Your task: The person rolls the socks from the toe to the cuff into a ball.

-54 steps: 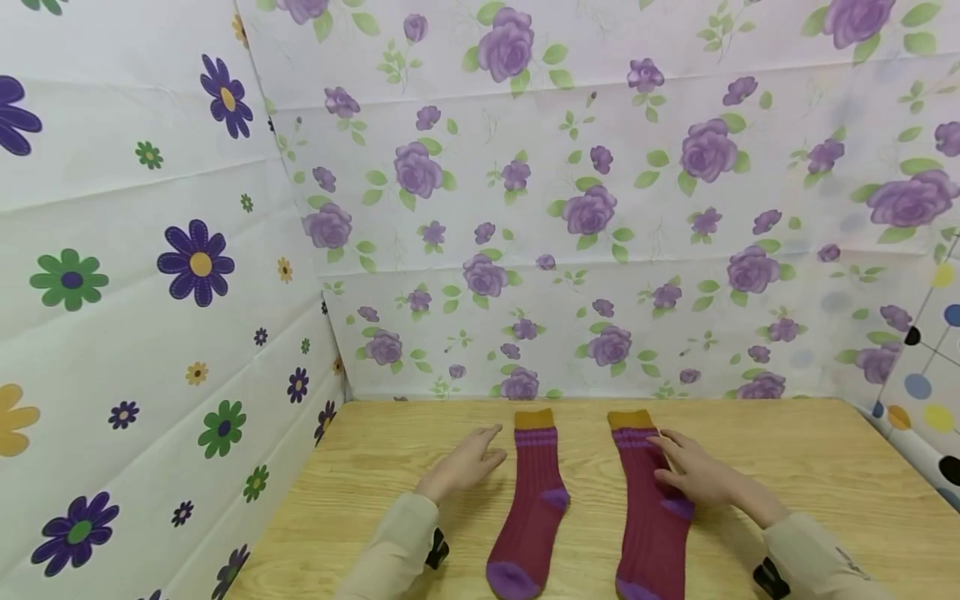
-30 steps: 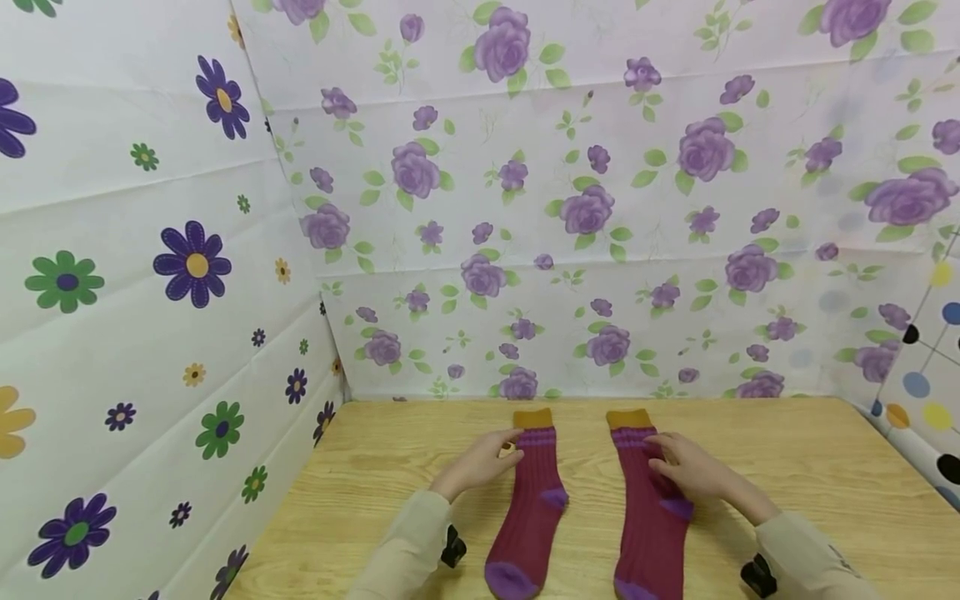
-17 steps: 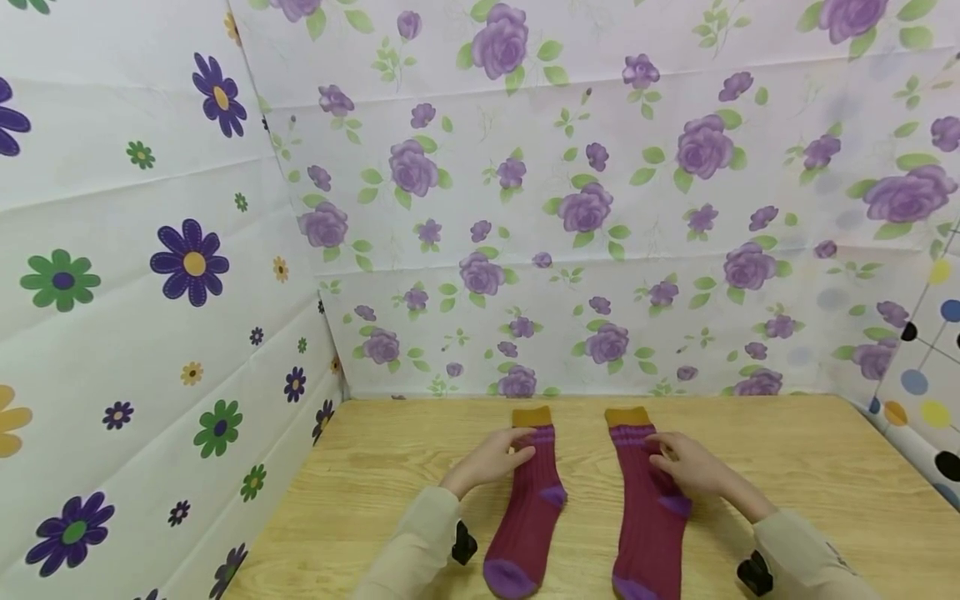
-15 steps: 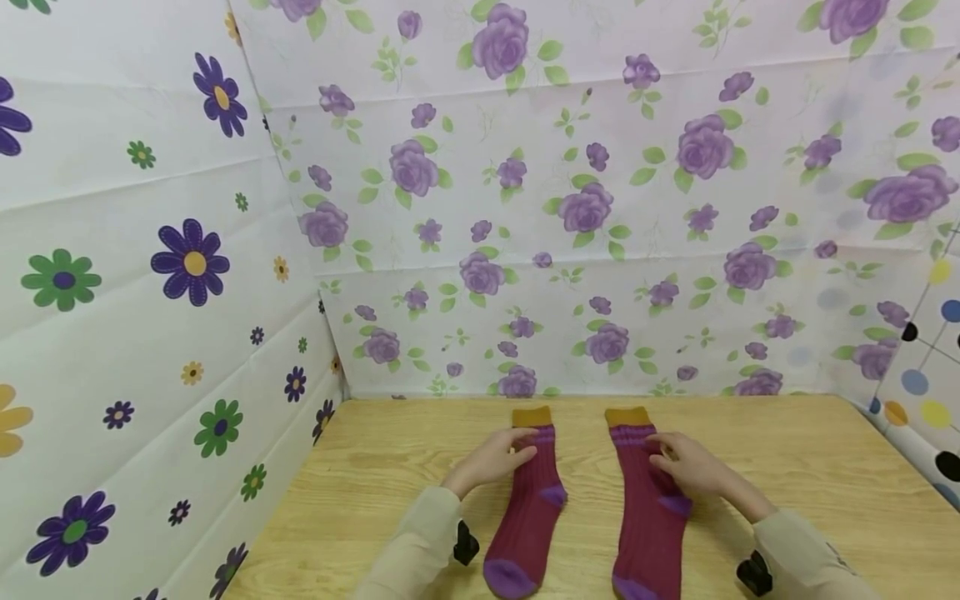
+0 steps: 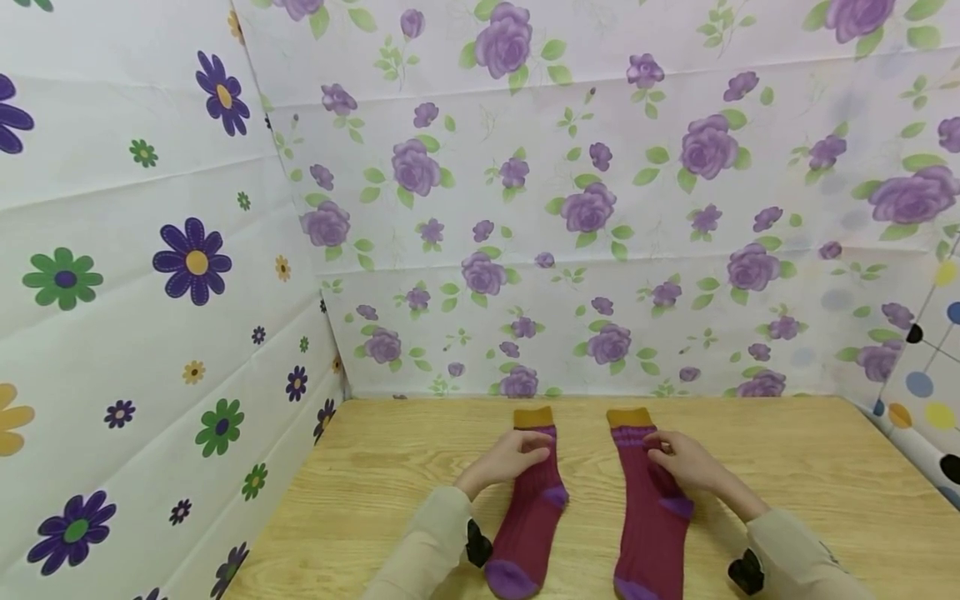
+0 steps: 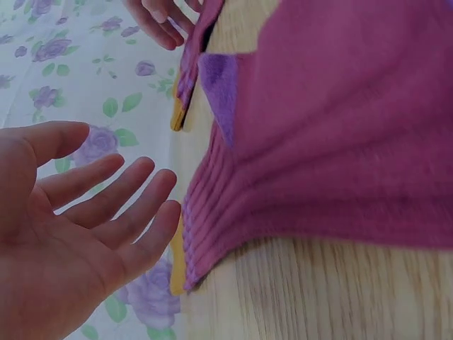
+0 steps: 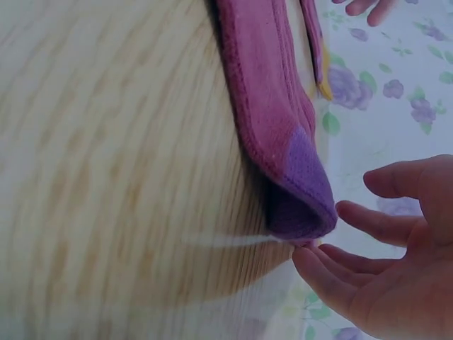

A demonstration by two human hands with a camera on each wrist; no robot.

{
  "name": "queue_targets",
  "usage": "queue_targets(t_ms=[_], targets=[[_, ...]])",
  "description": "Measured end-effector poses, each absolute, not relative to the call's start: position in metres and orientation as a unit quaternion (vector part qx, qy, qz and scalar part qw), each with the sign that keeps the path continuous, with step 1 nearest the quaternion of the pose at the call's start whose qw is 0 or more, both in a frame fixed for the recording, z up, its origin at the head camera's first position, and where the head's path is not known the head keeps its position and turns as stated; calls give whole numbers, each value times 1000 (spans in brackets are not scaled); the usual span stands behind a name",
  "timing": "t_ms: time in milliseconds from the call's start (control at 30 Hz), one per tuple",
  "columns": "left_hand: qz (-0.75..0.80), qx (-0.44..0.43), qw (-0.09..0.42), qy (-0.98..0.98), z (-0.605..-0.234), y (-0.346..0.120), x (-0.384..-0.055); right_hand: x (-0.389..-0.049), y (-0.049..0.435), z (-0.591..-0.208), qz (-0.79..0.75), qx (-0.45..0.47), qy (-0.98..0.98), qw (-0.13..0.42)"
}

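Note:
Two maroon ribbed socks with mustard cuffs and purple heels and toes lie side by side, toes toward me. Over the upper leg of the left sock (image 5: 528, 525) is my left hand (image 5: 504, 461), fingers loosely bent. In the left wrist view, that hand (image 6: 85, 219) has its fingers spread and nothing between them, near the cuff end. My right hand (image 5: 690, 461) hovers at the upper right side of the right sock (image 5: 651, 537), partly covering it. The right wrist view has its relaxed fingers close to the purple heel (image 7: 308, 180); whether they touch it I cannot tell.
Both socks lie on a light wooden table (image 5: 397, 450). A rose-patterned cloth (image 5: 540, 208) hangs behind its far edge, with a daisy-patterned cloth (image 5: 135, 333) on the left and a dotted one (image 5: 926, 400) on the right. Black wrist devices (image 5: 477, 543) sit below the sleeves.
My left hand has moved right, from beside the left sock to over its upper leg. The right hand has shifted slightly left. Both socks lie as before.

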State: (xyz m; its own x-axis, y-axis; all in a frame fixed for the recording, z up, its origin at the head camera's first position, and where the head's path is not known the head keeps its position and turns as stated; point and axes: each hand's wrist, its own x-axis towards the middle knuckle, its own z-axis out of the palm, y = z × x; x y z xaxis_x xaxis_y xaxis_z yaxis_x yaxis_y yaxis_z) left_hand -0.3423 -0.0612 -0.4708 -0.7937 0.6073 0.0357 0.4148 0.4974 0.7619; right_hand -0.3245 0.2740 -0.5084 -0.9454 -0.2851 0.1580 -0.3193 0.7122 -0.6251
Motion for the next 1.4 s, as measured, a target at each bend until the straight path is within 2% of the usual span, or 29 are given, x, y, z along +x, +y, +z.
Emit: queue_targets(t_ms=[267, 700, 1400], targets=[[482, 249, 197, 817, -471, -51, -341, -322, 271, -505, 371, 113, -921, 34], [519, 211, 258, 787, -472, -35, -336, -324, 270, -500, 412, 37, -911, 3], [530, 210, 306, 763, -476, -3, -335, -332, 272, -504, 521, -43, -850, -55]])
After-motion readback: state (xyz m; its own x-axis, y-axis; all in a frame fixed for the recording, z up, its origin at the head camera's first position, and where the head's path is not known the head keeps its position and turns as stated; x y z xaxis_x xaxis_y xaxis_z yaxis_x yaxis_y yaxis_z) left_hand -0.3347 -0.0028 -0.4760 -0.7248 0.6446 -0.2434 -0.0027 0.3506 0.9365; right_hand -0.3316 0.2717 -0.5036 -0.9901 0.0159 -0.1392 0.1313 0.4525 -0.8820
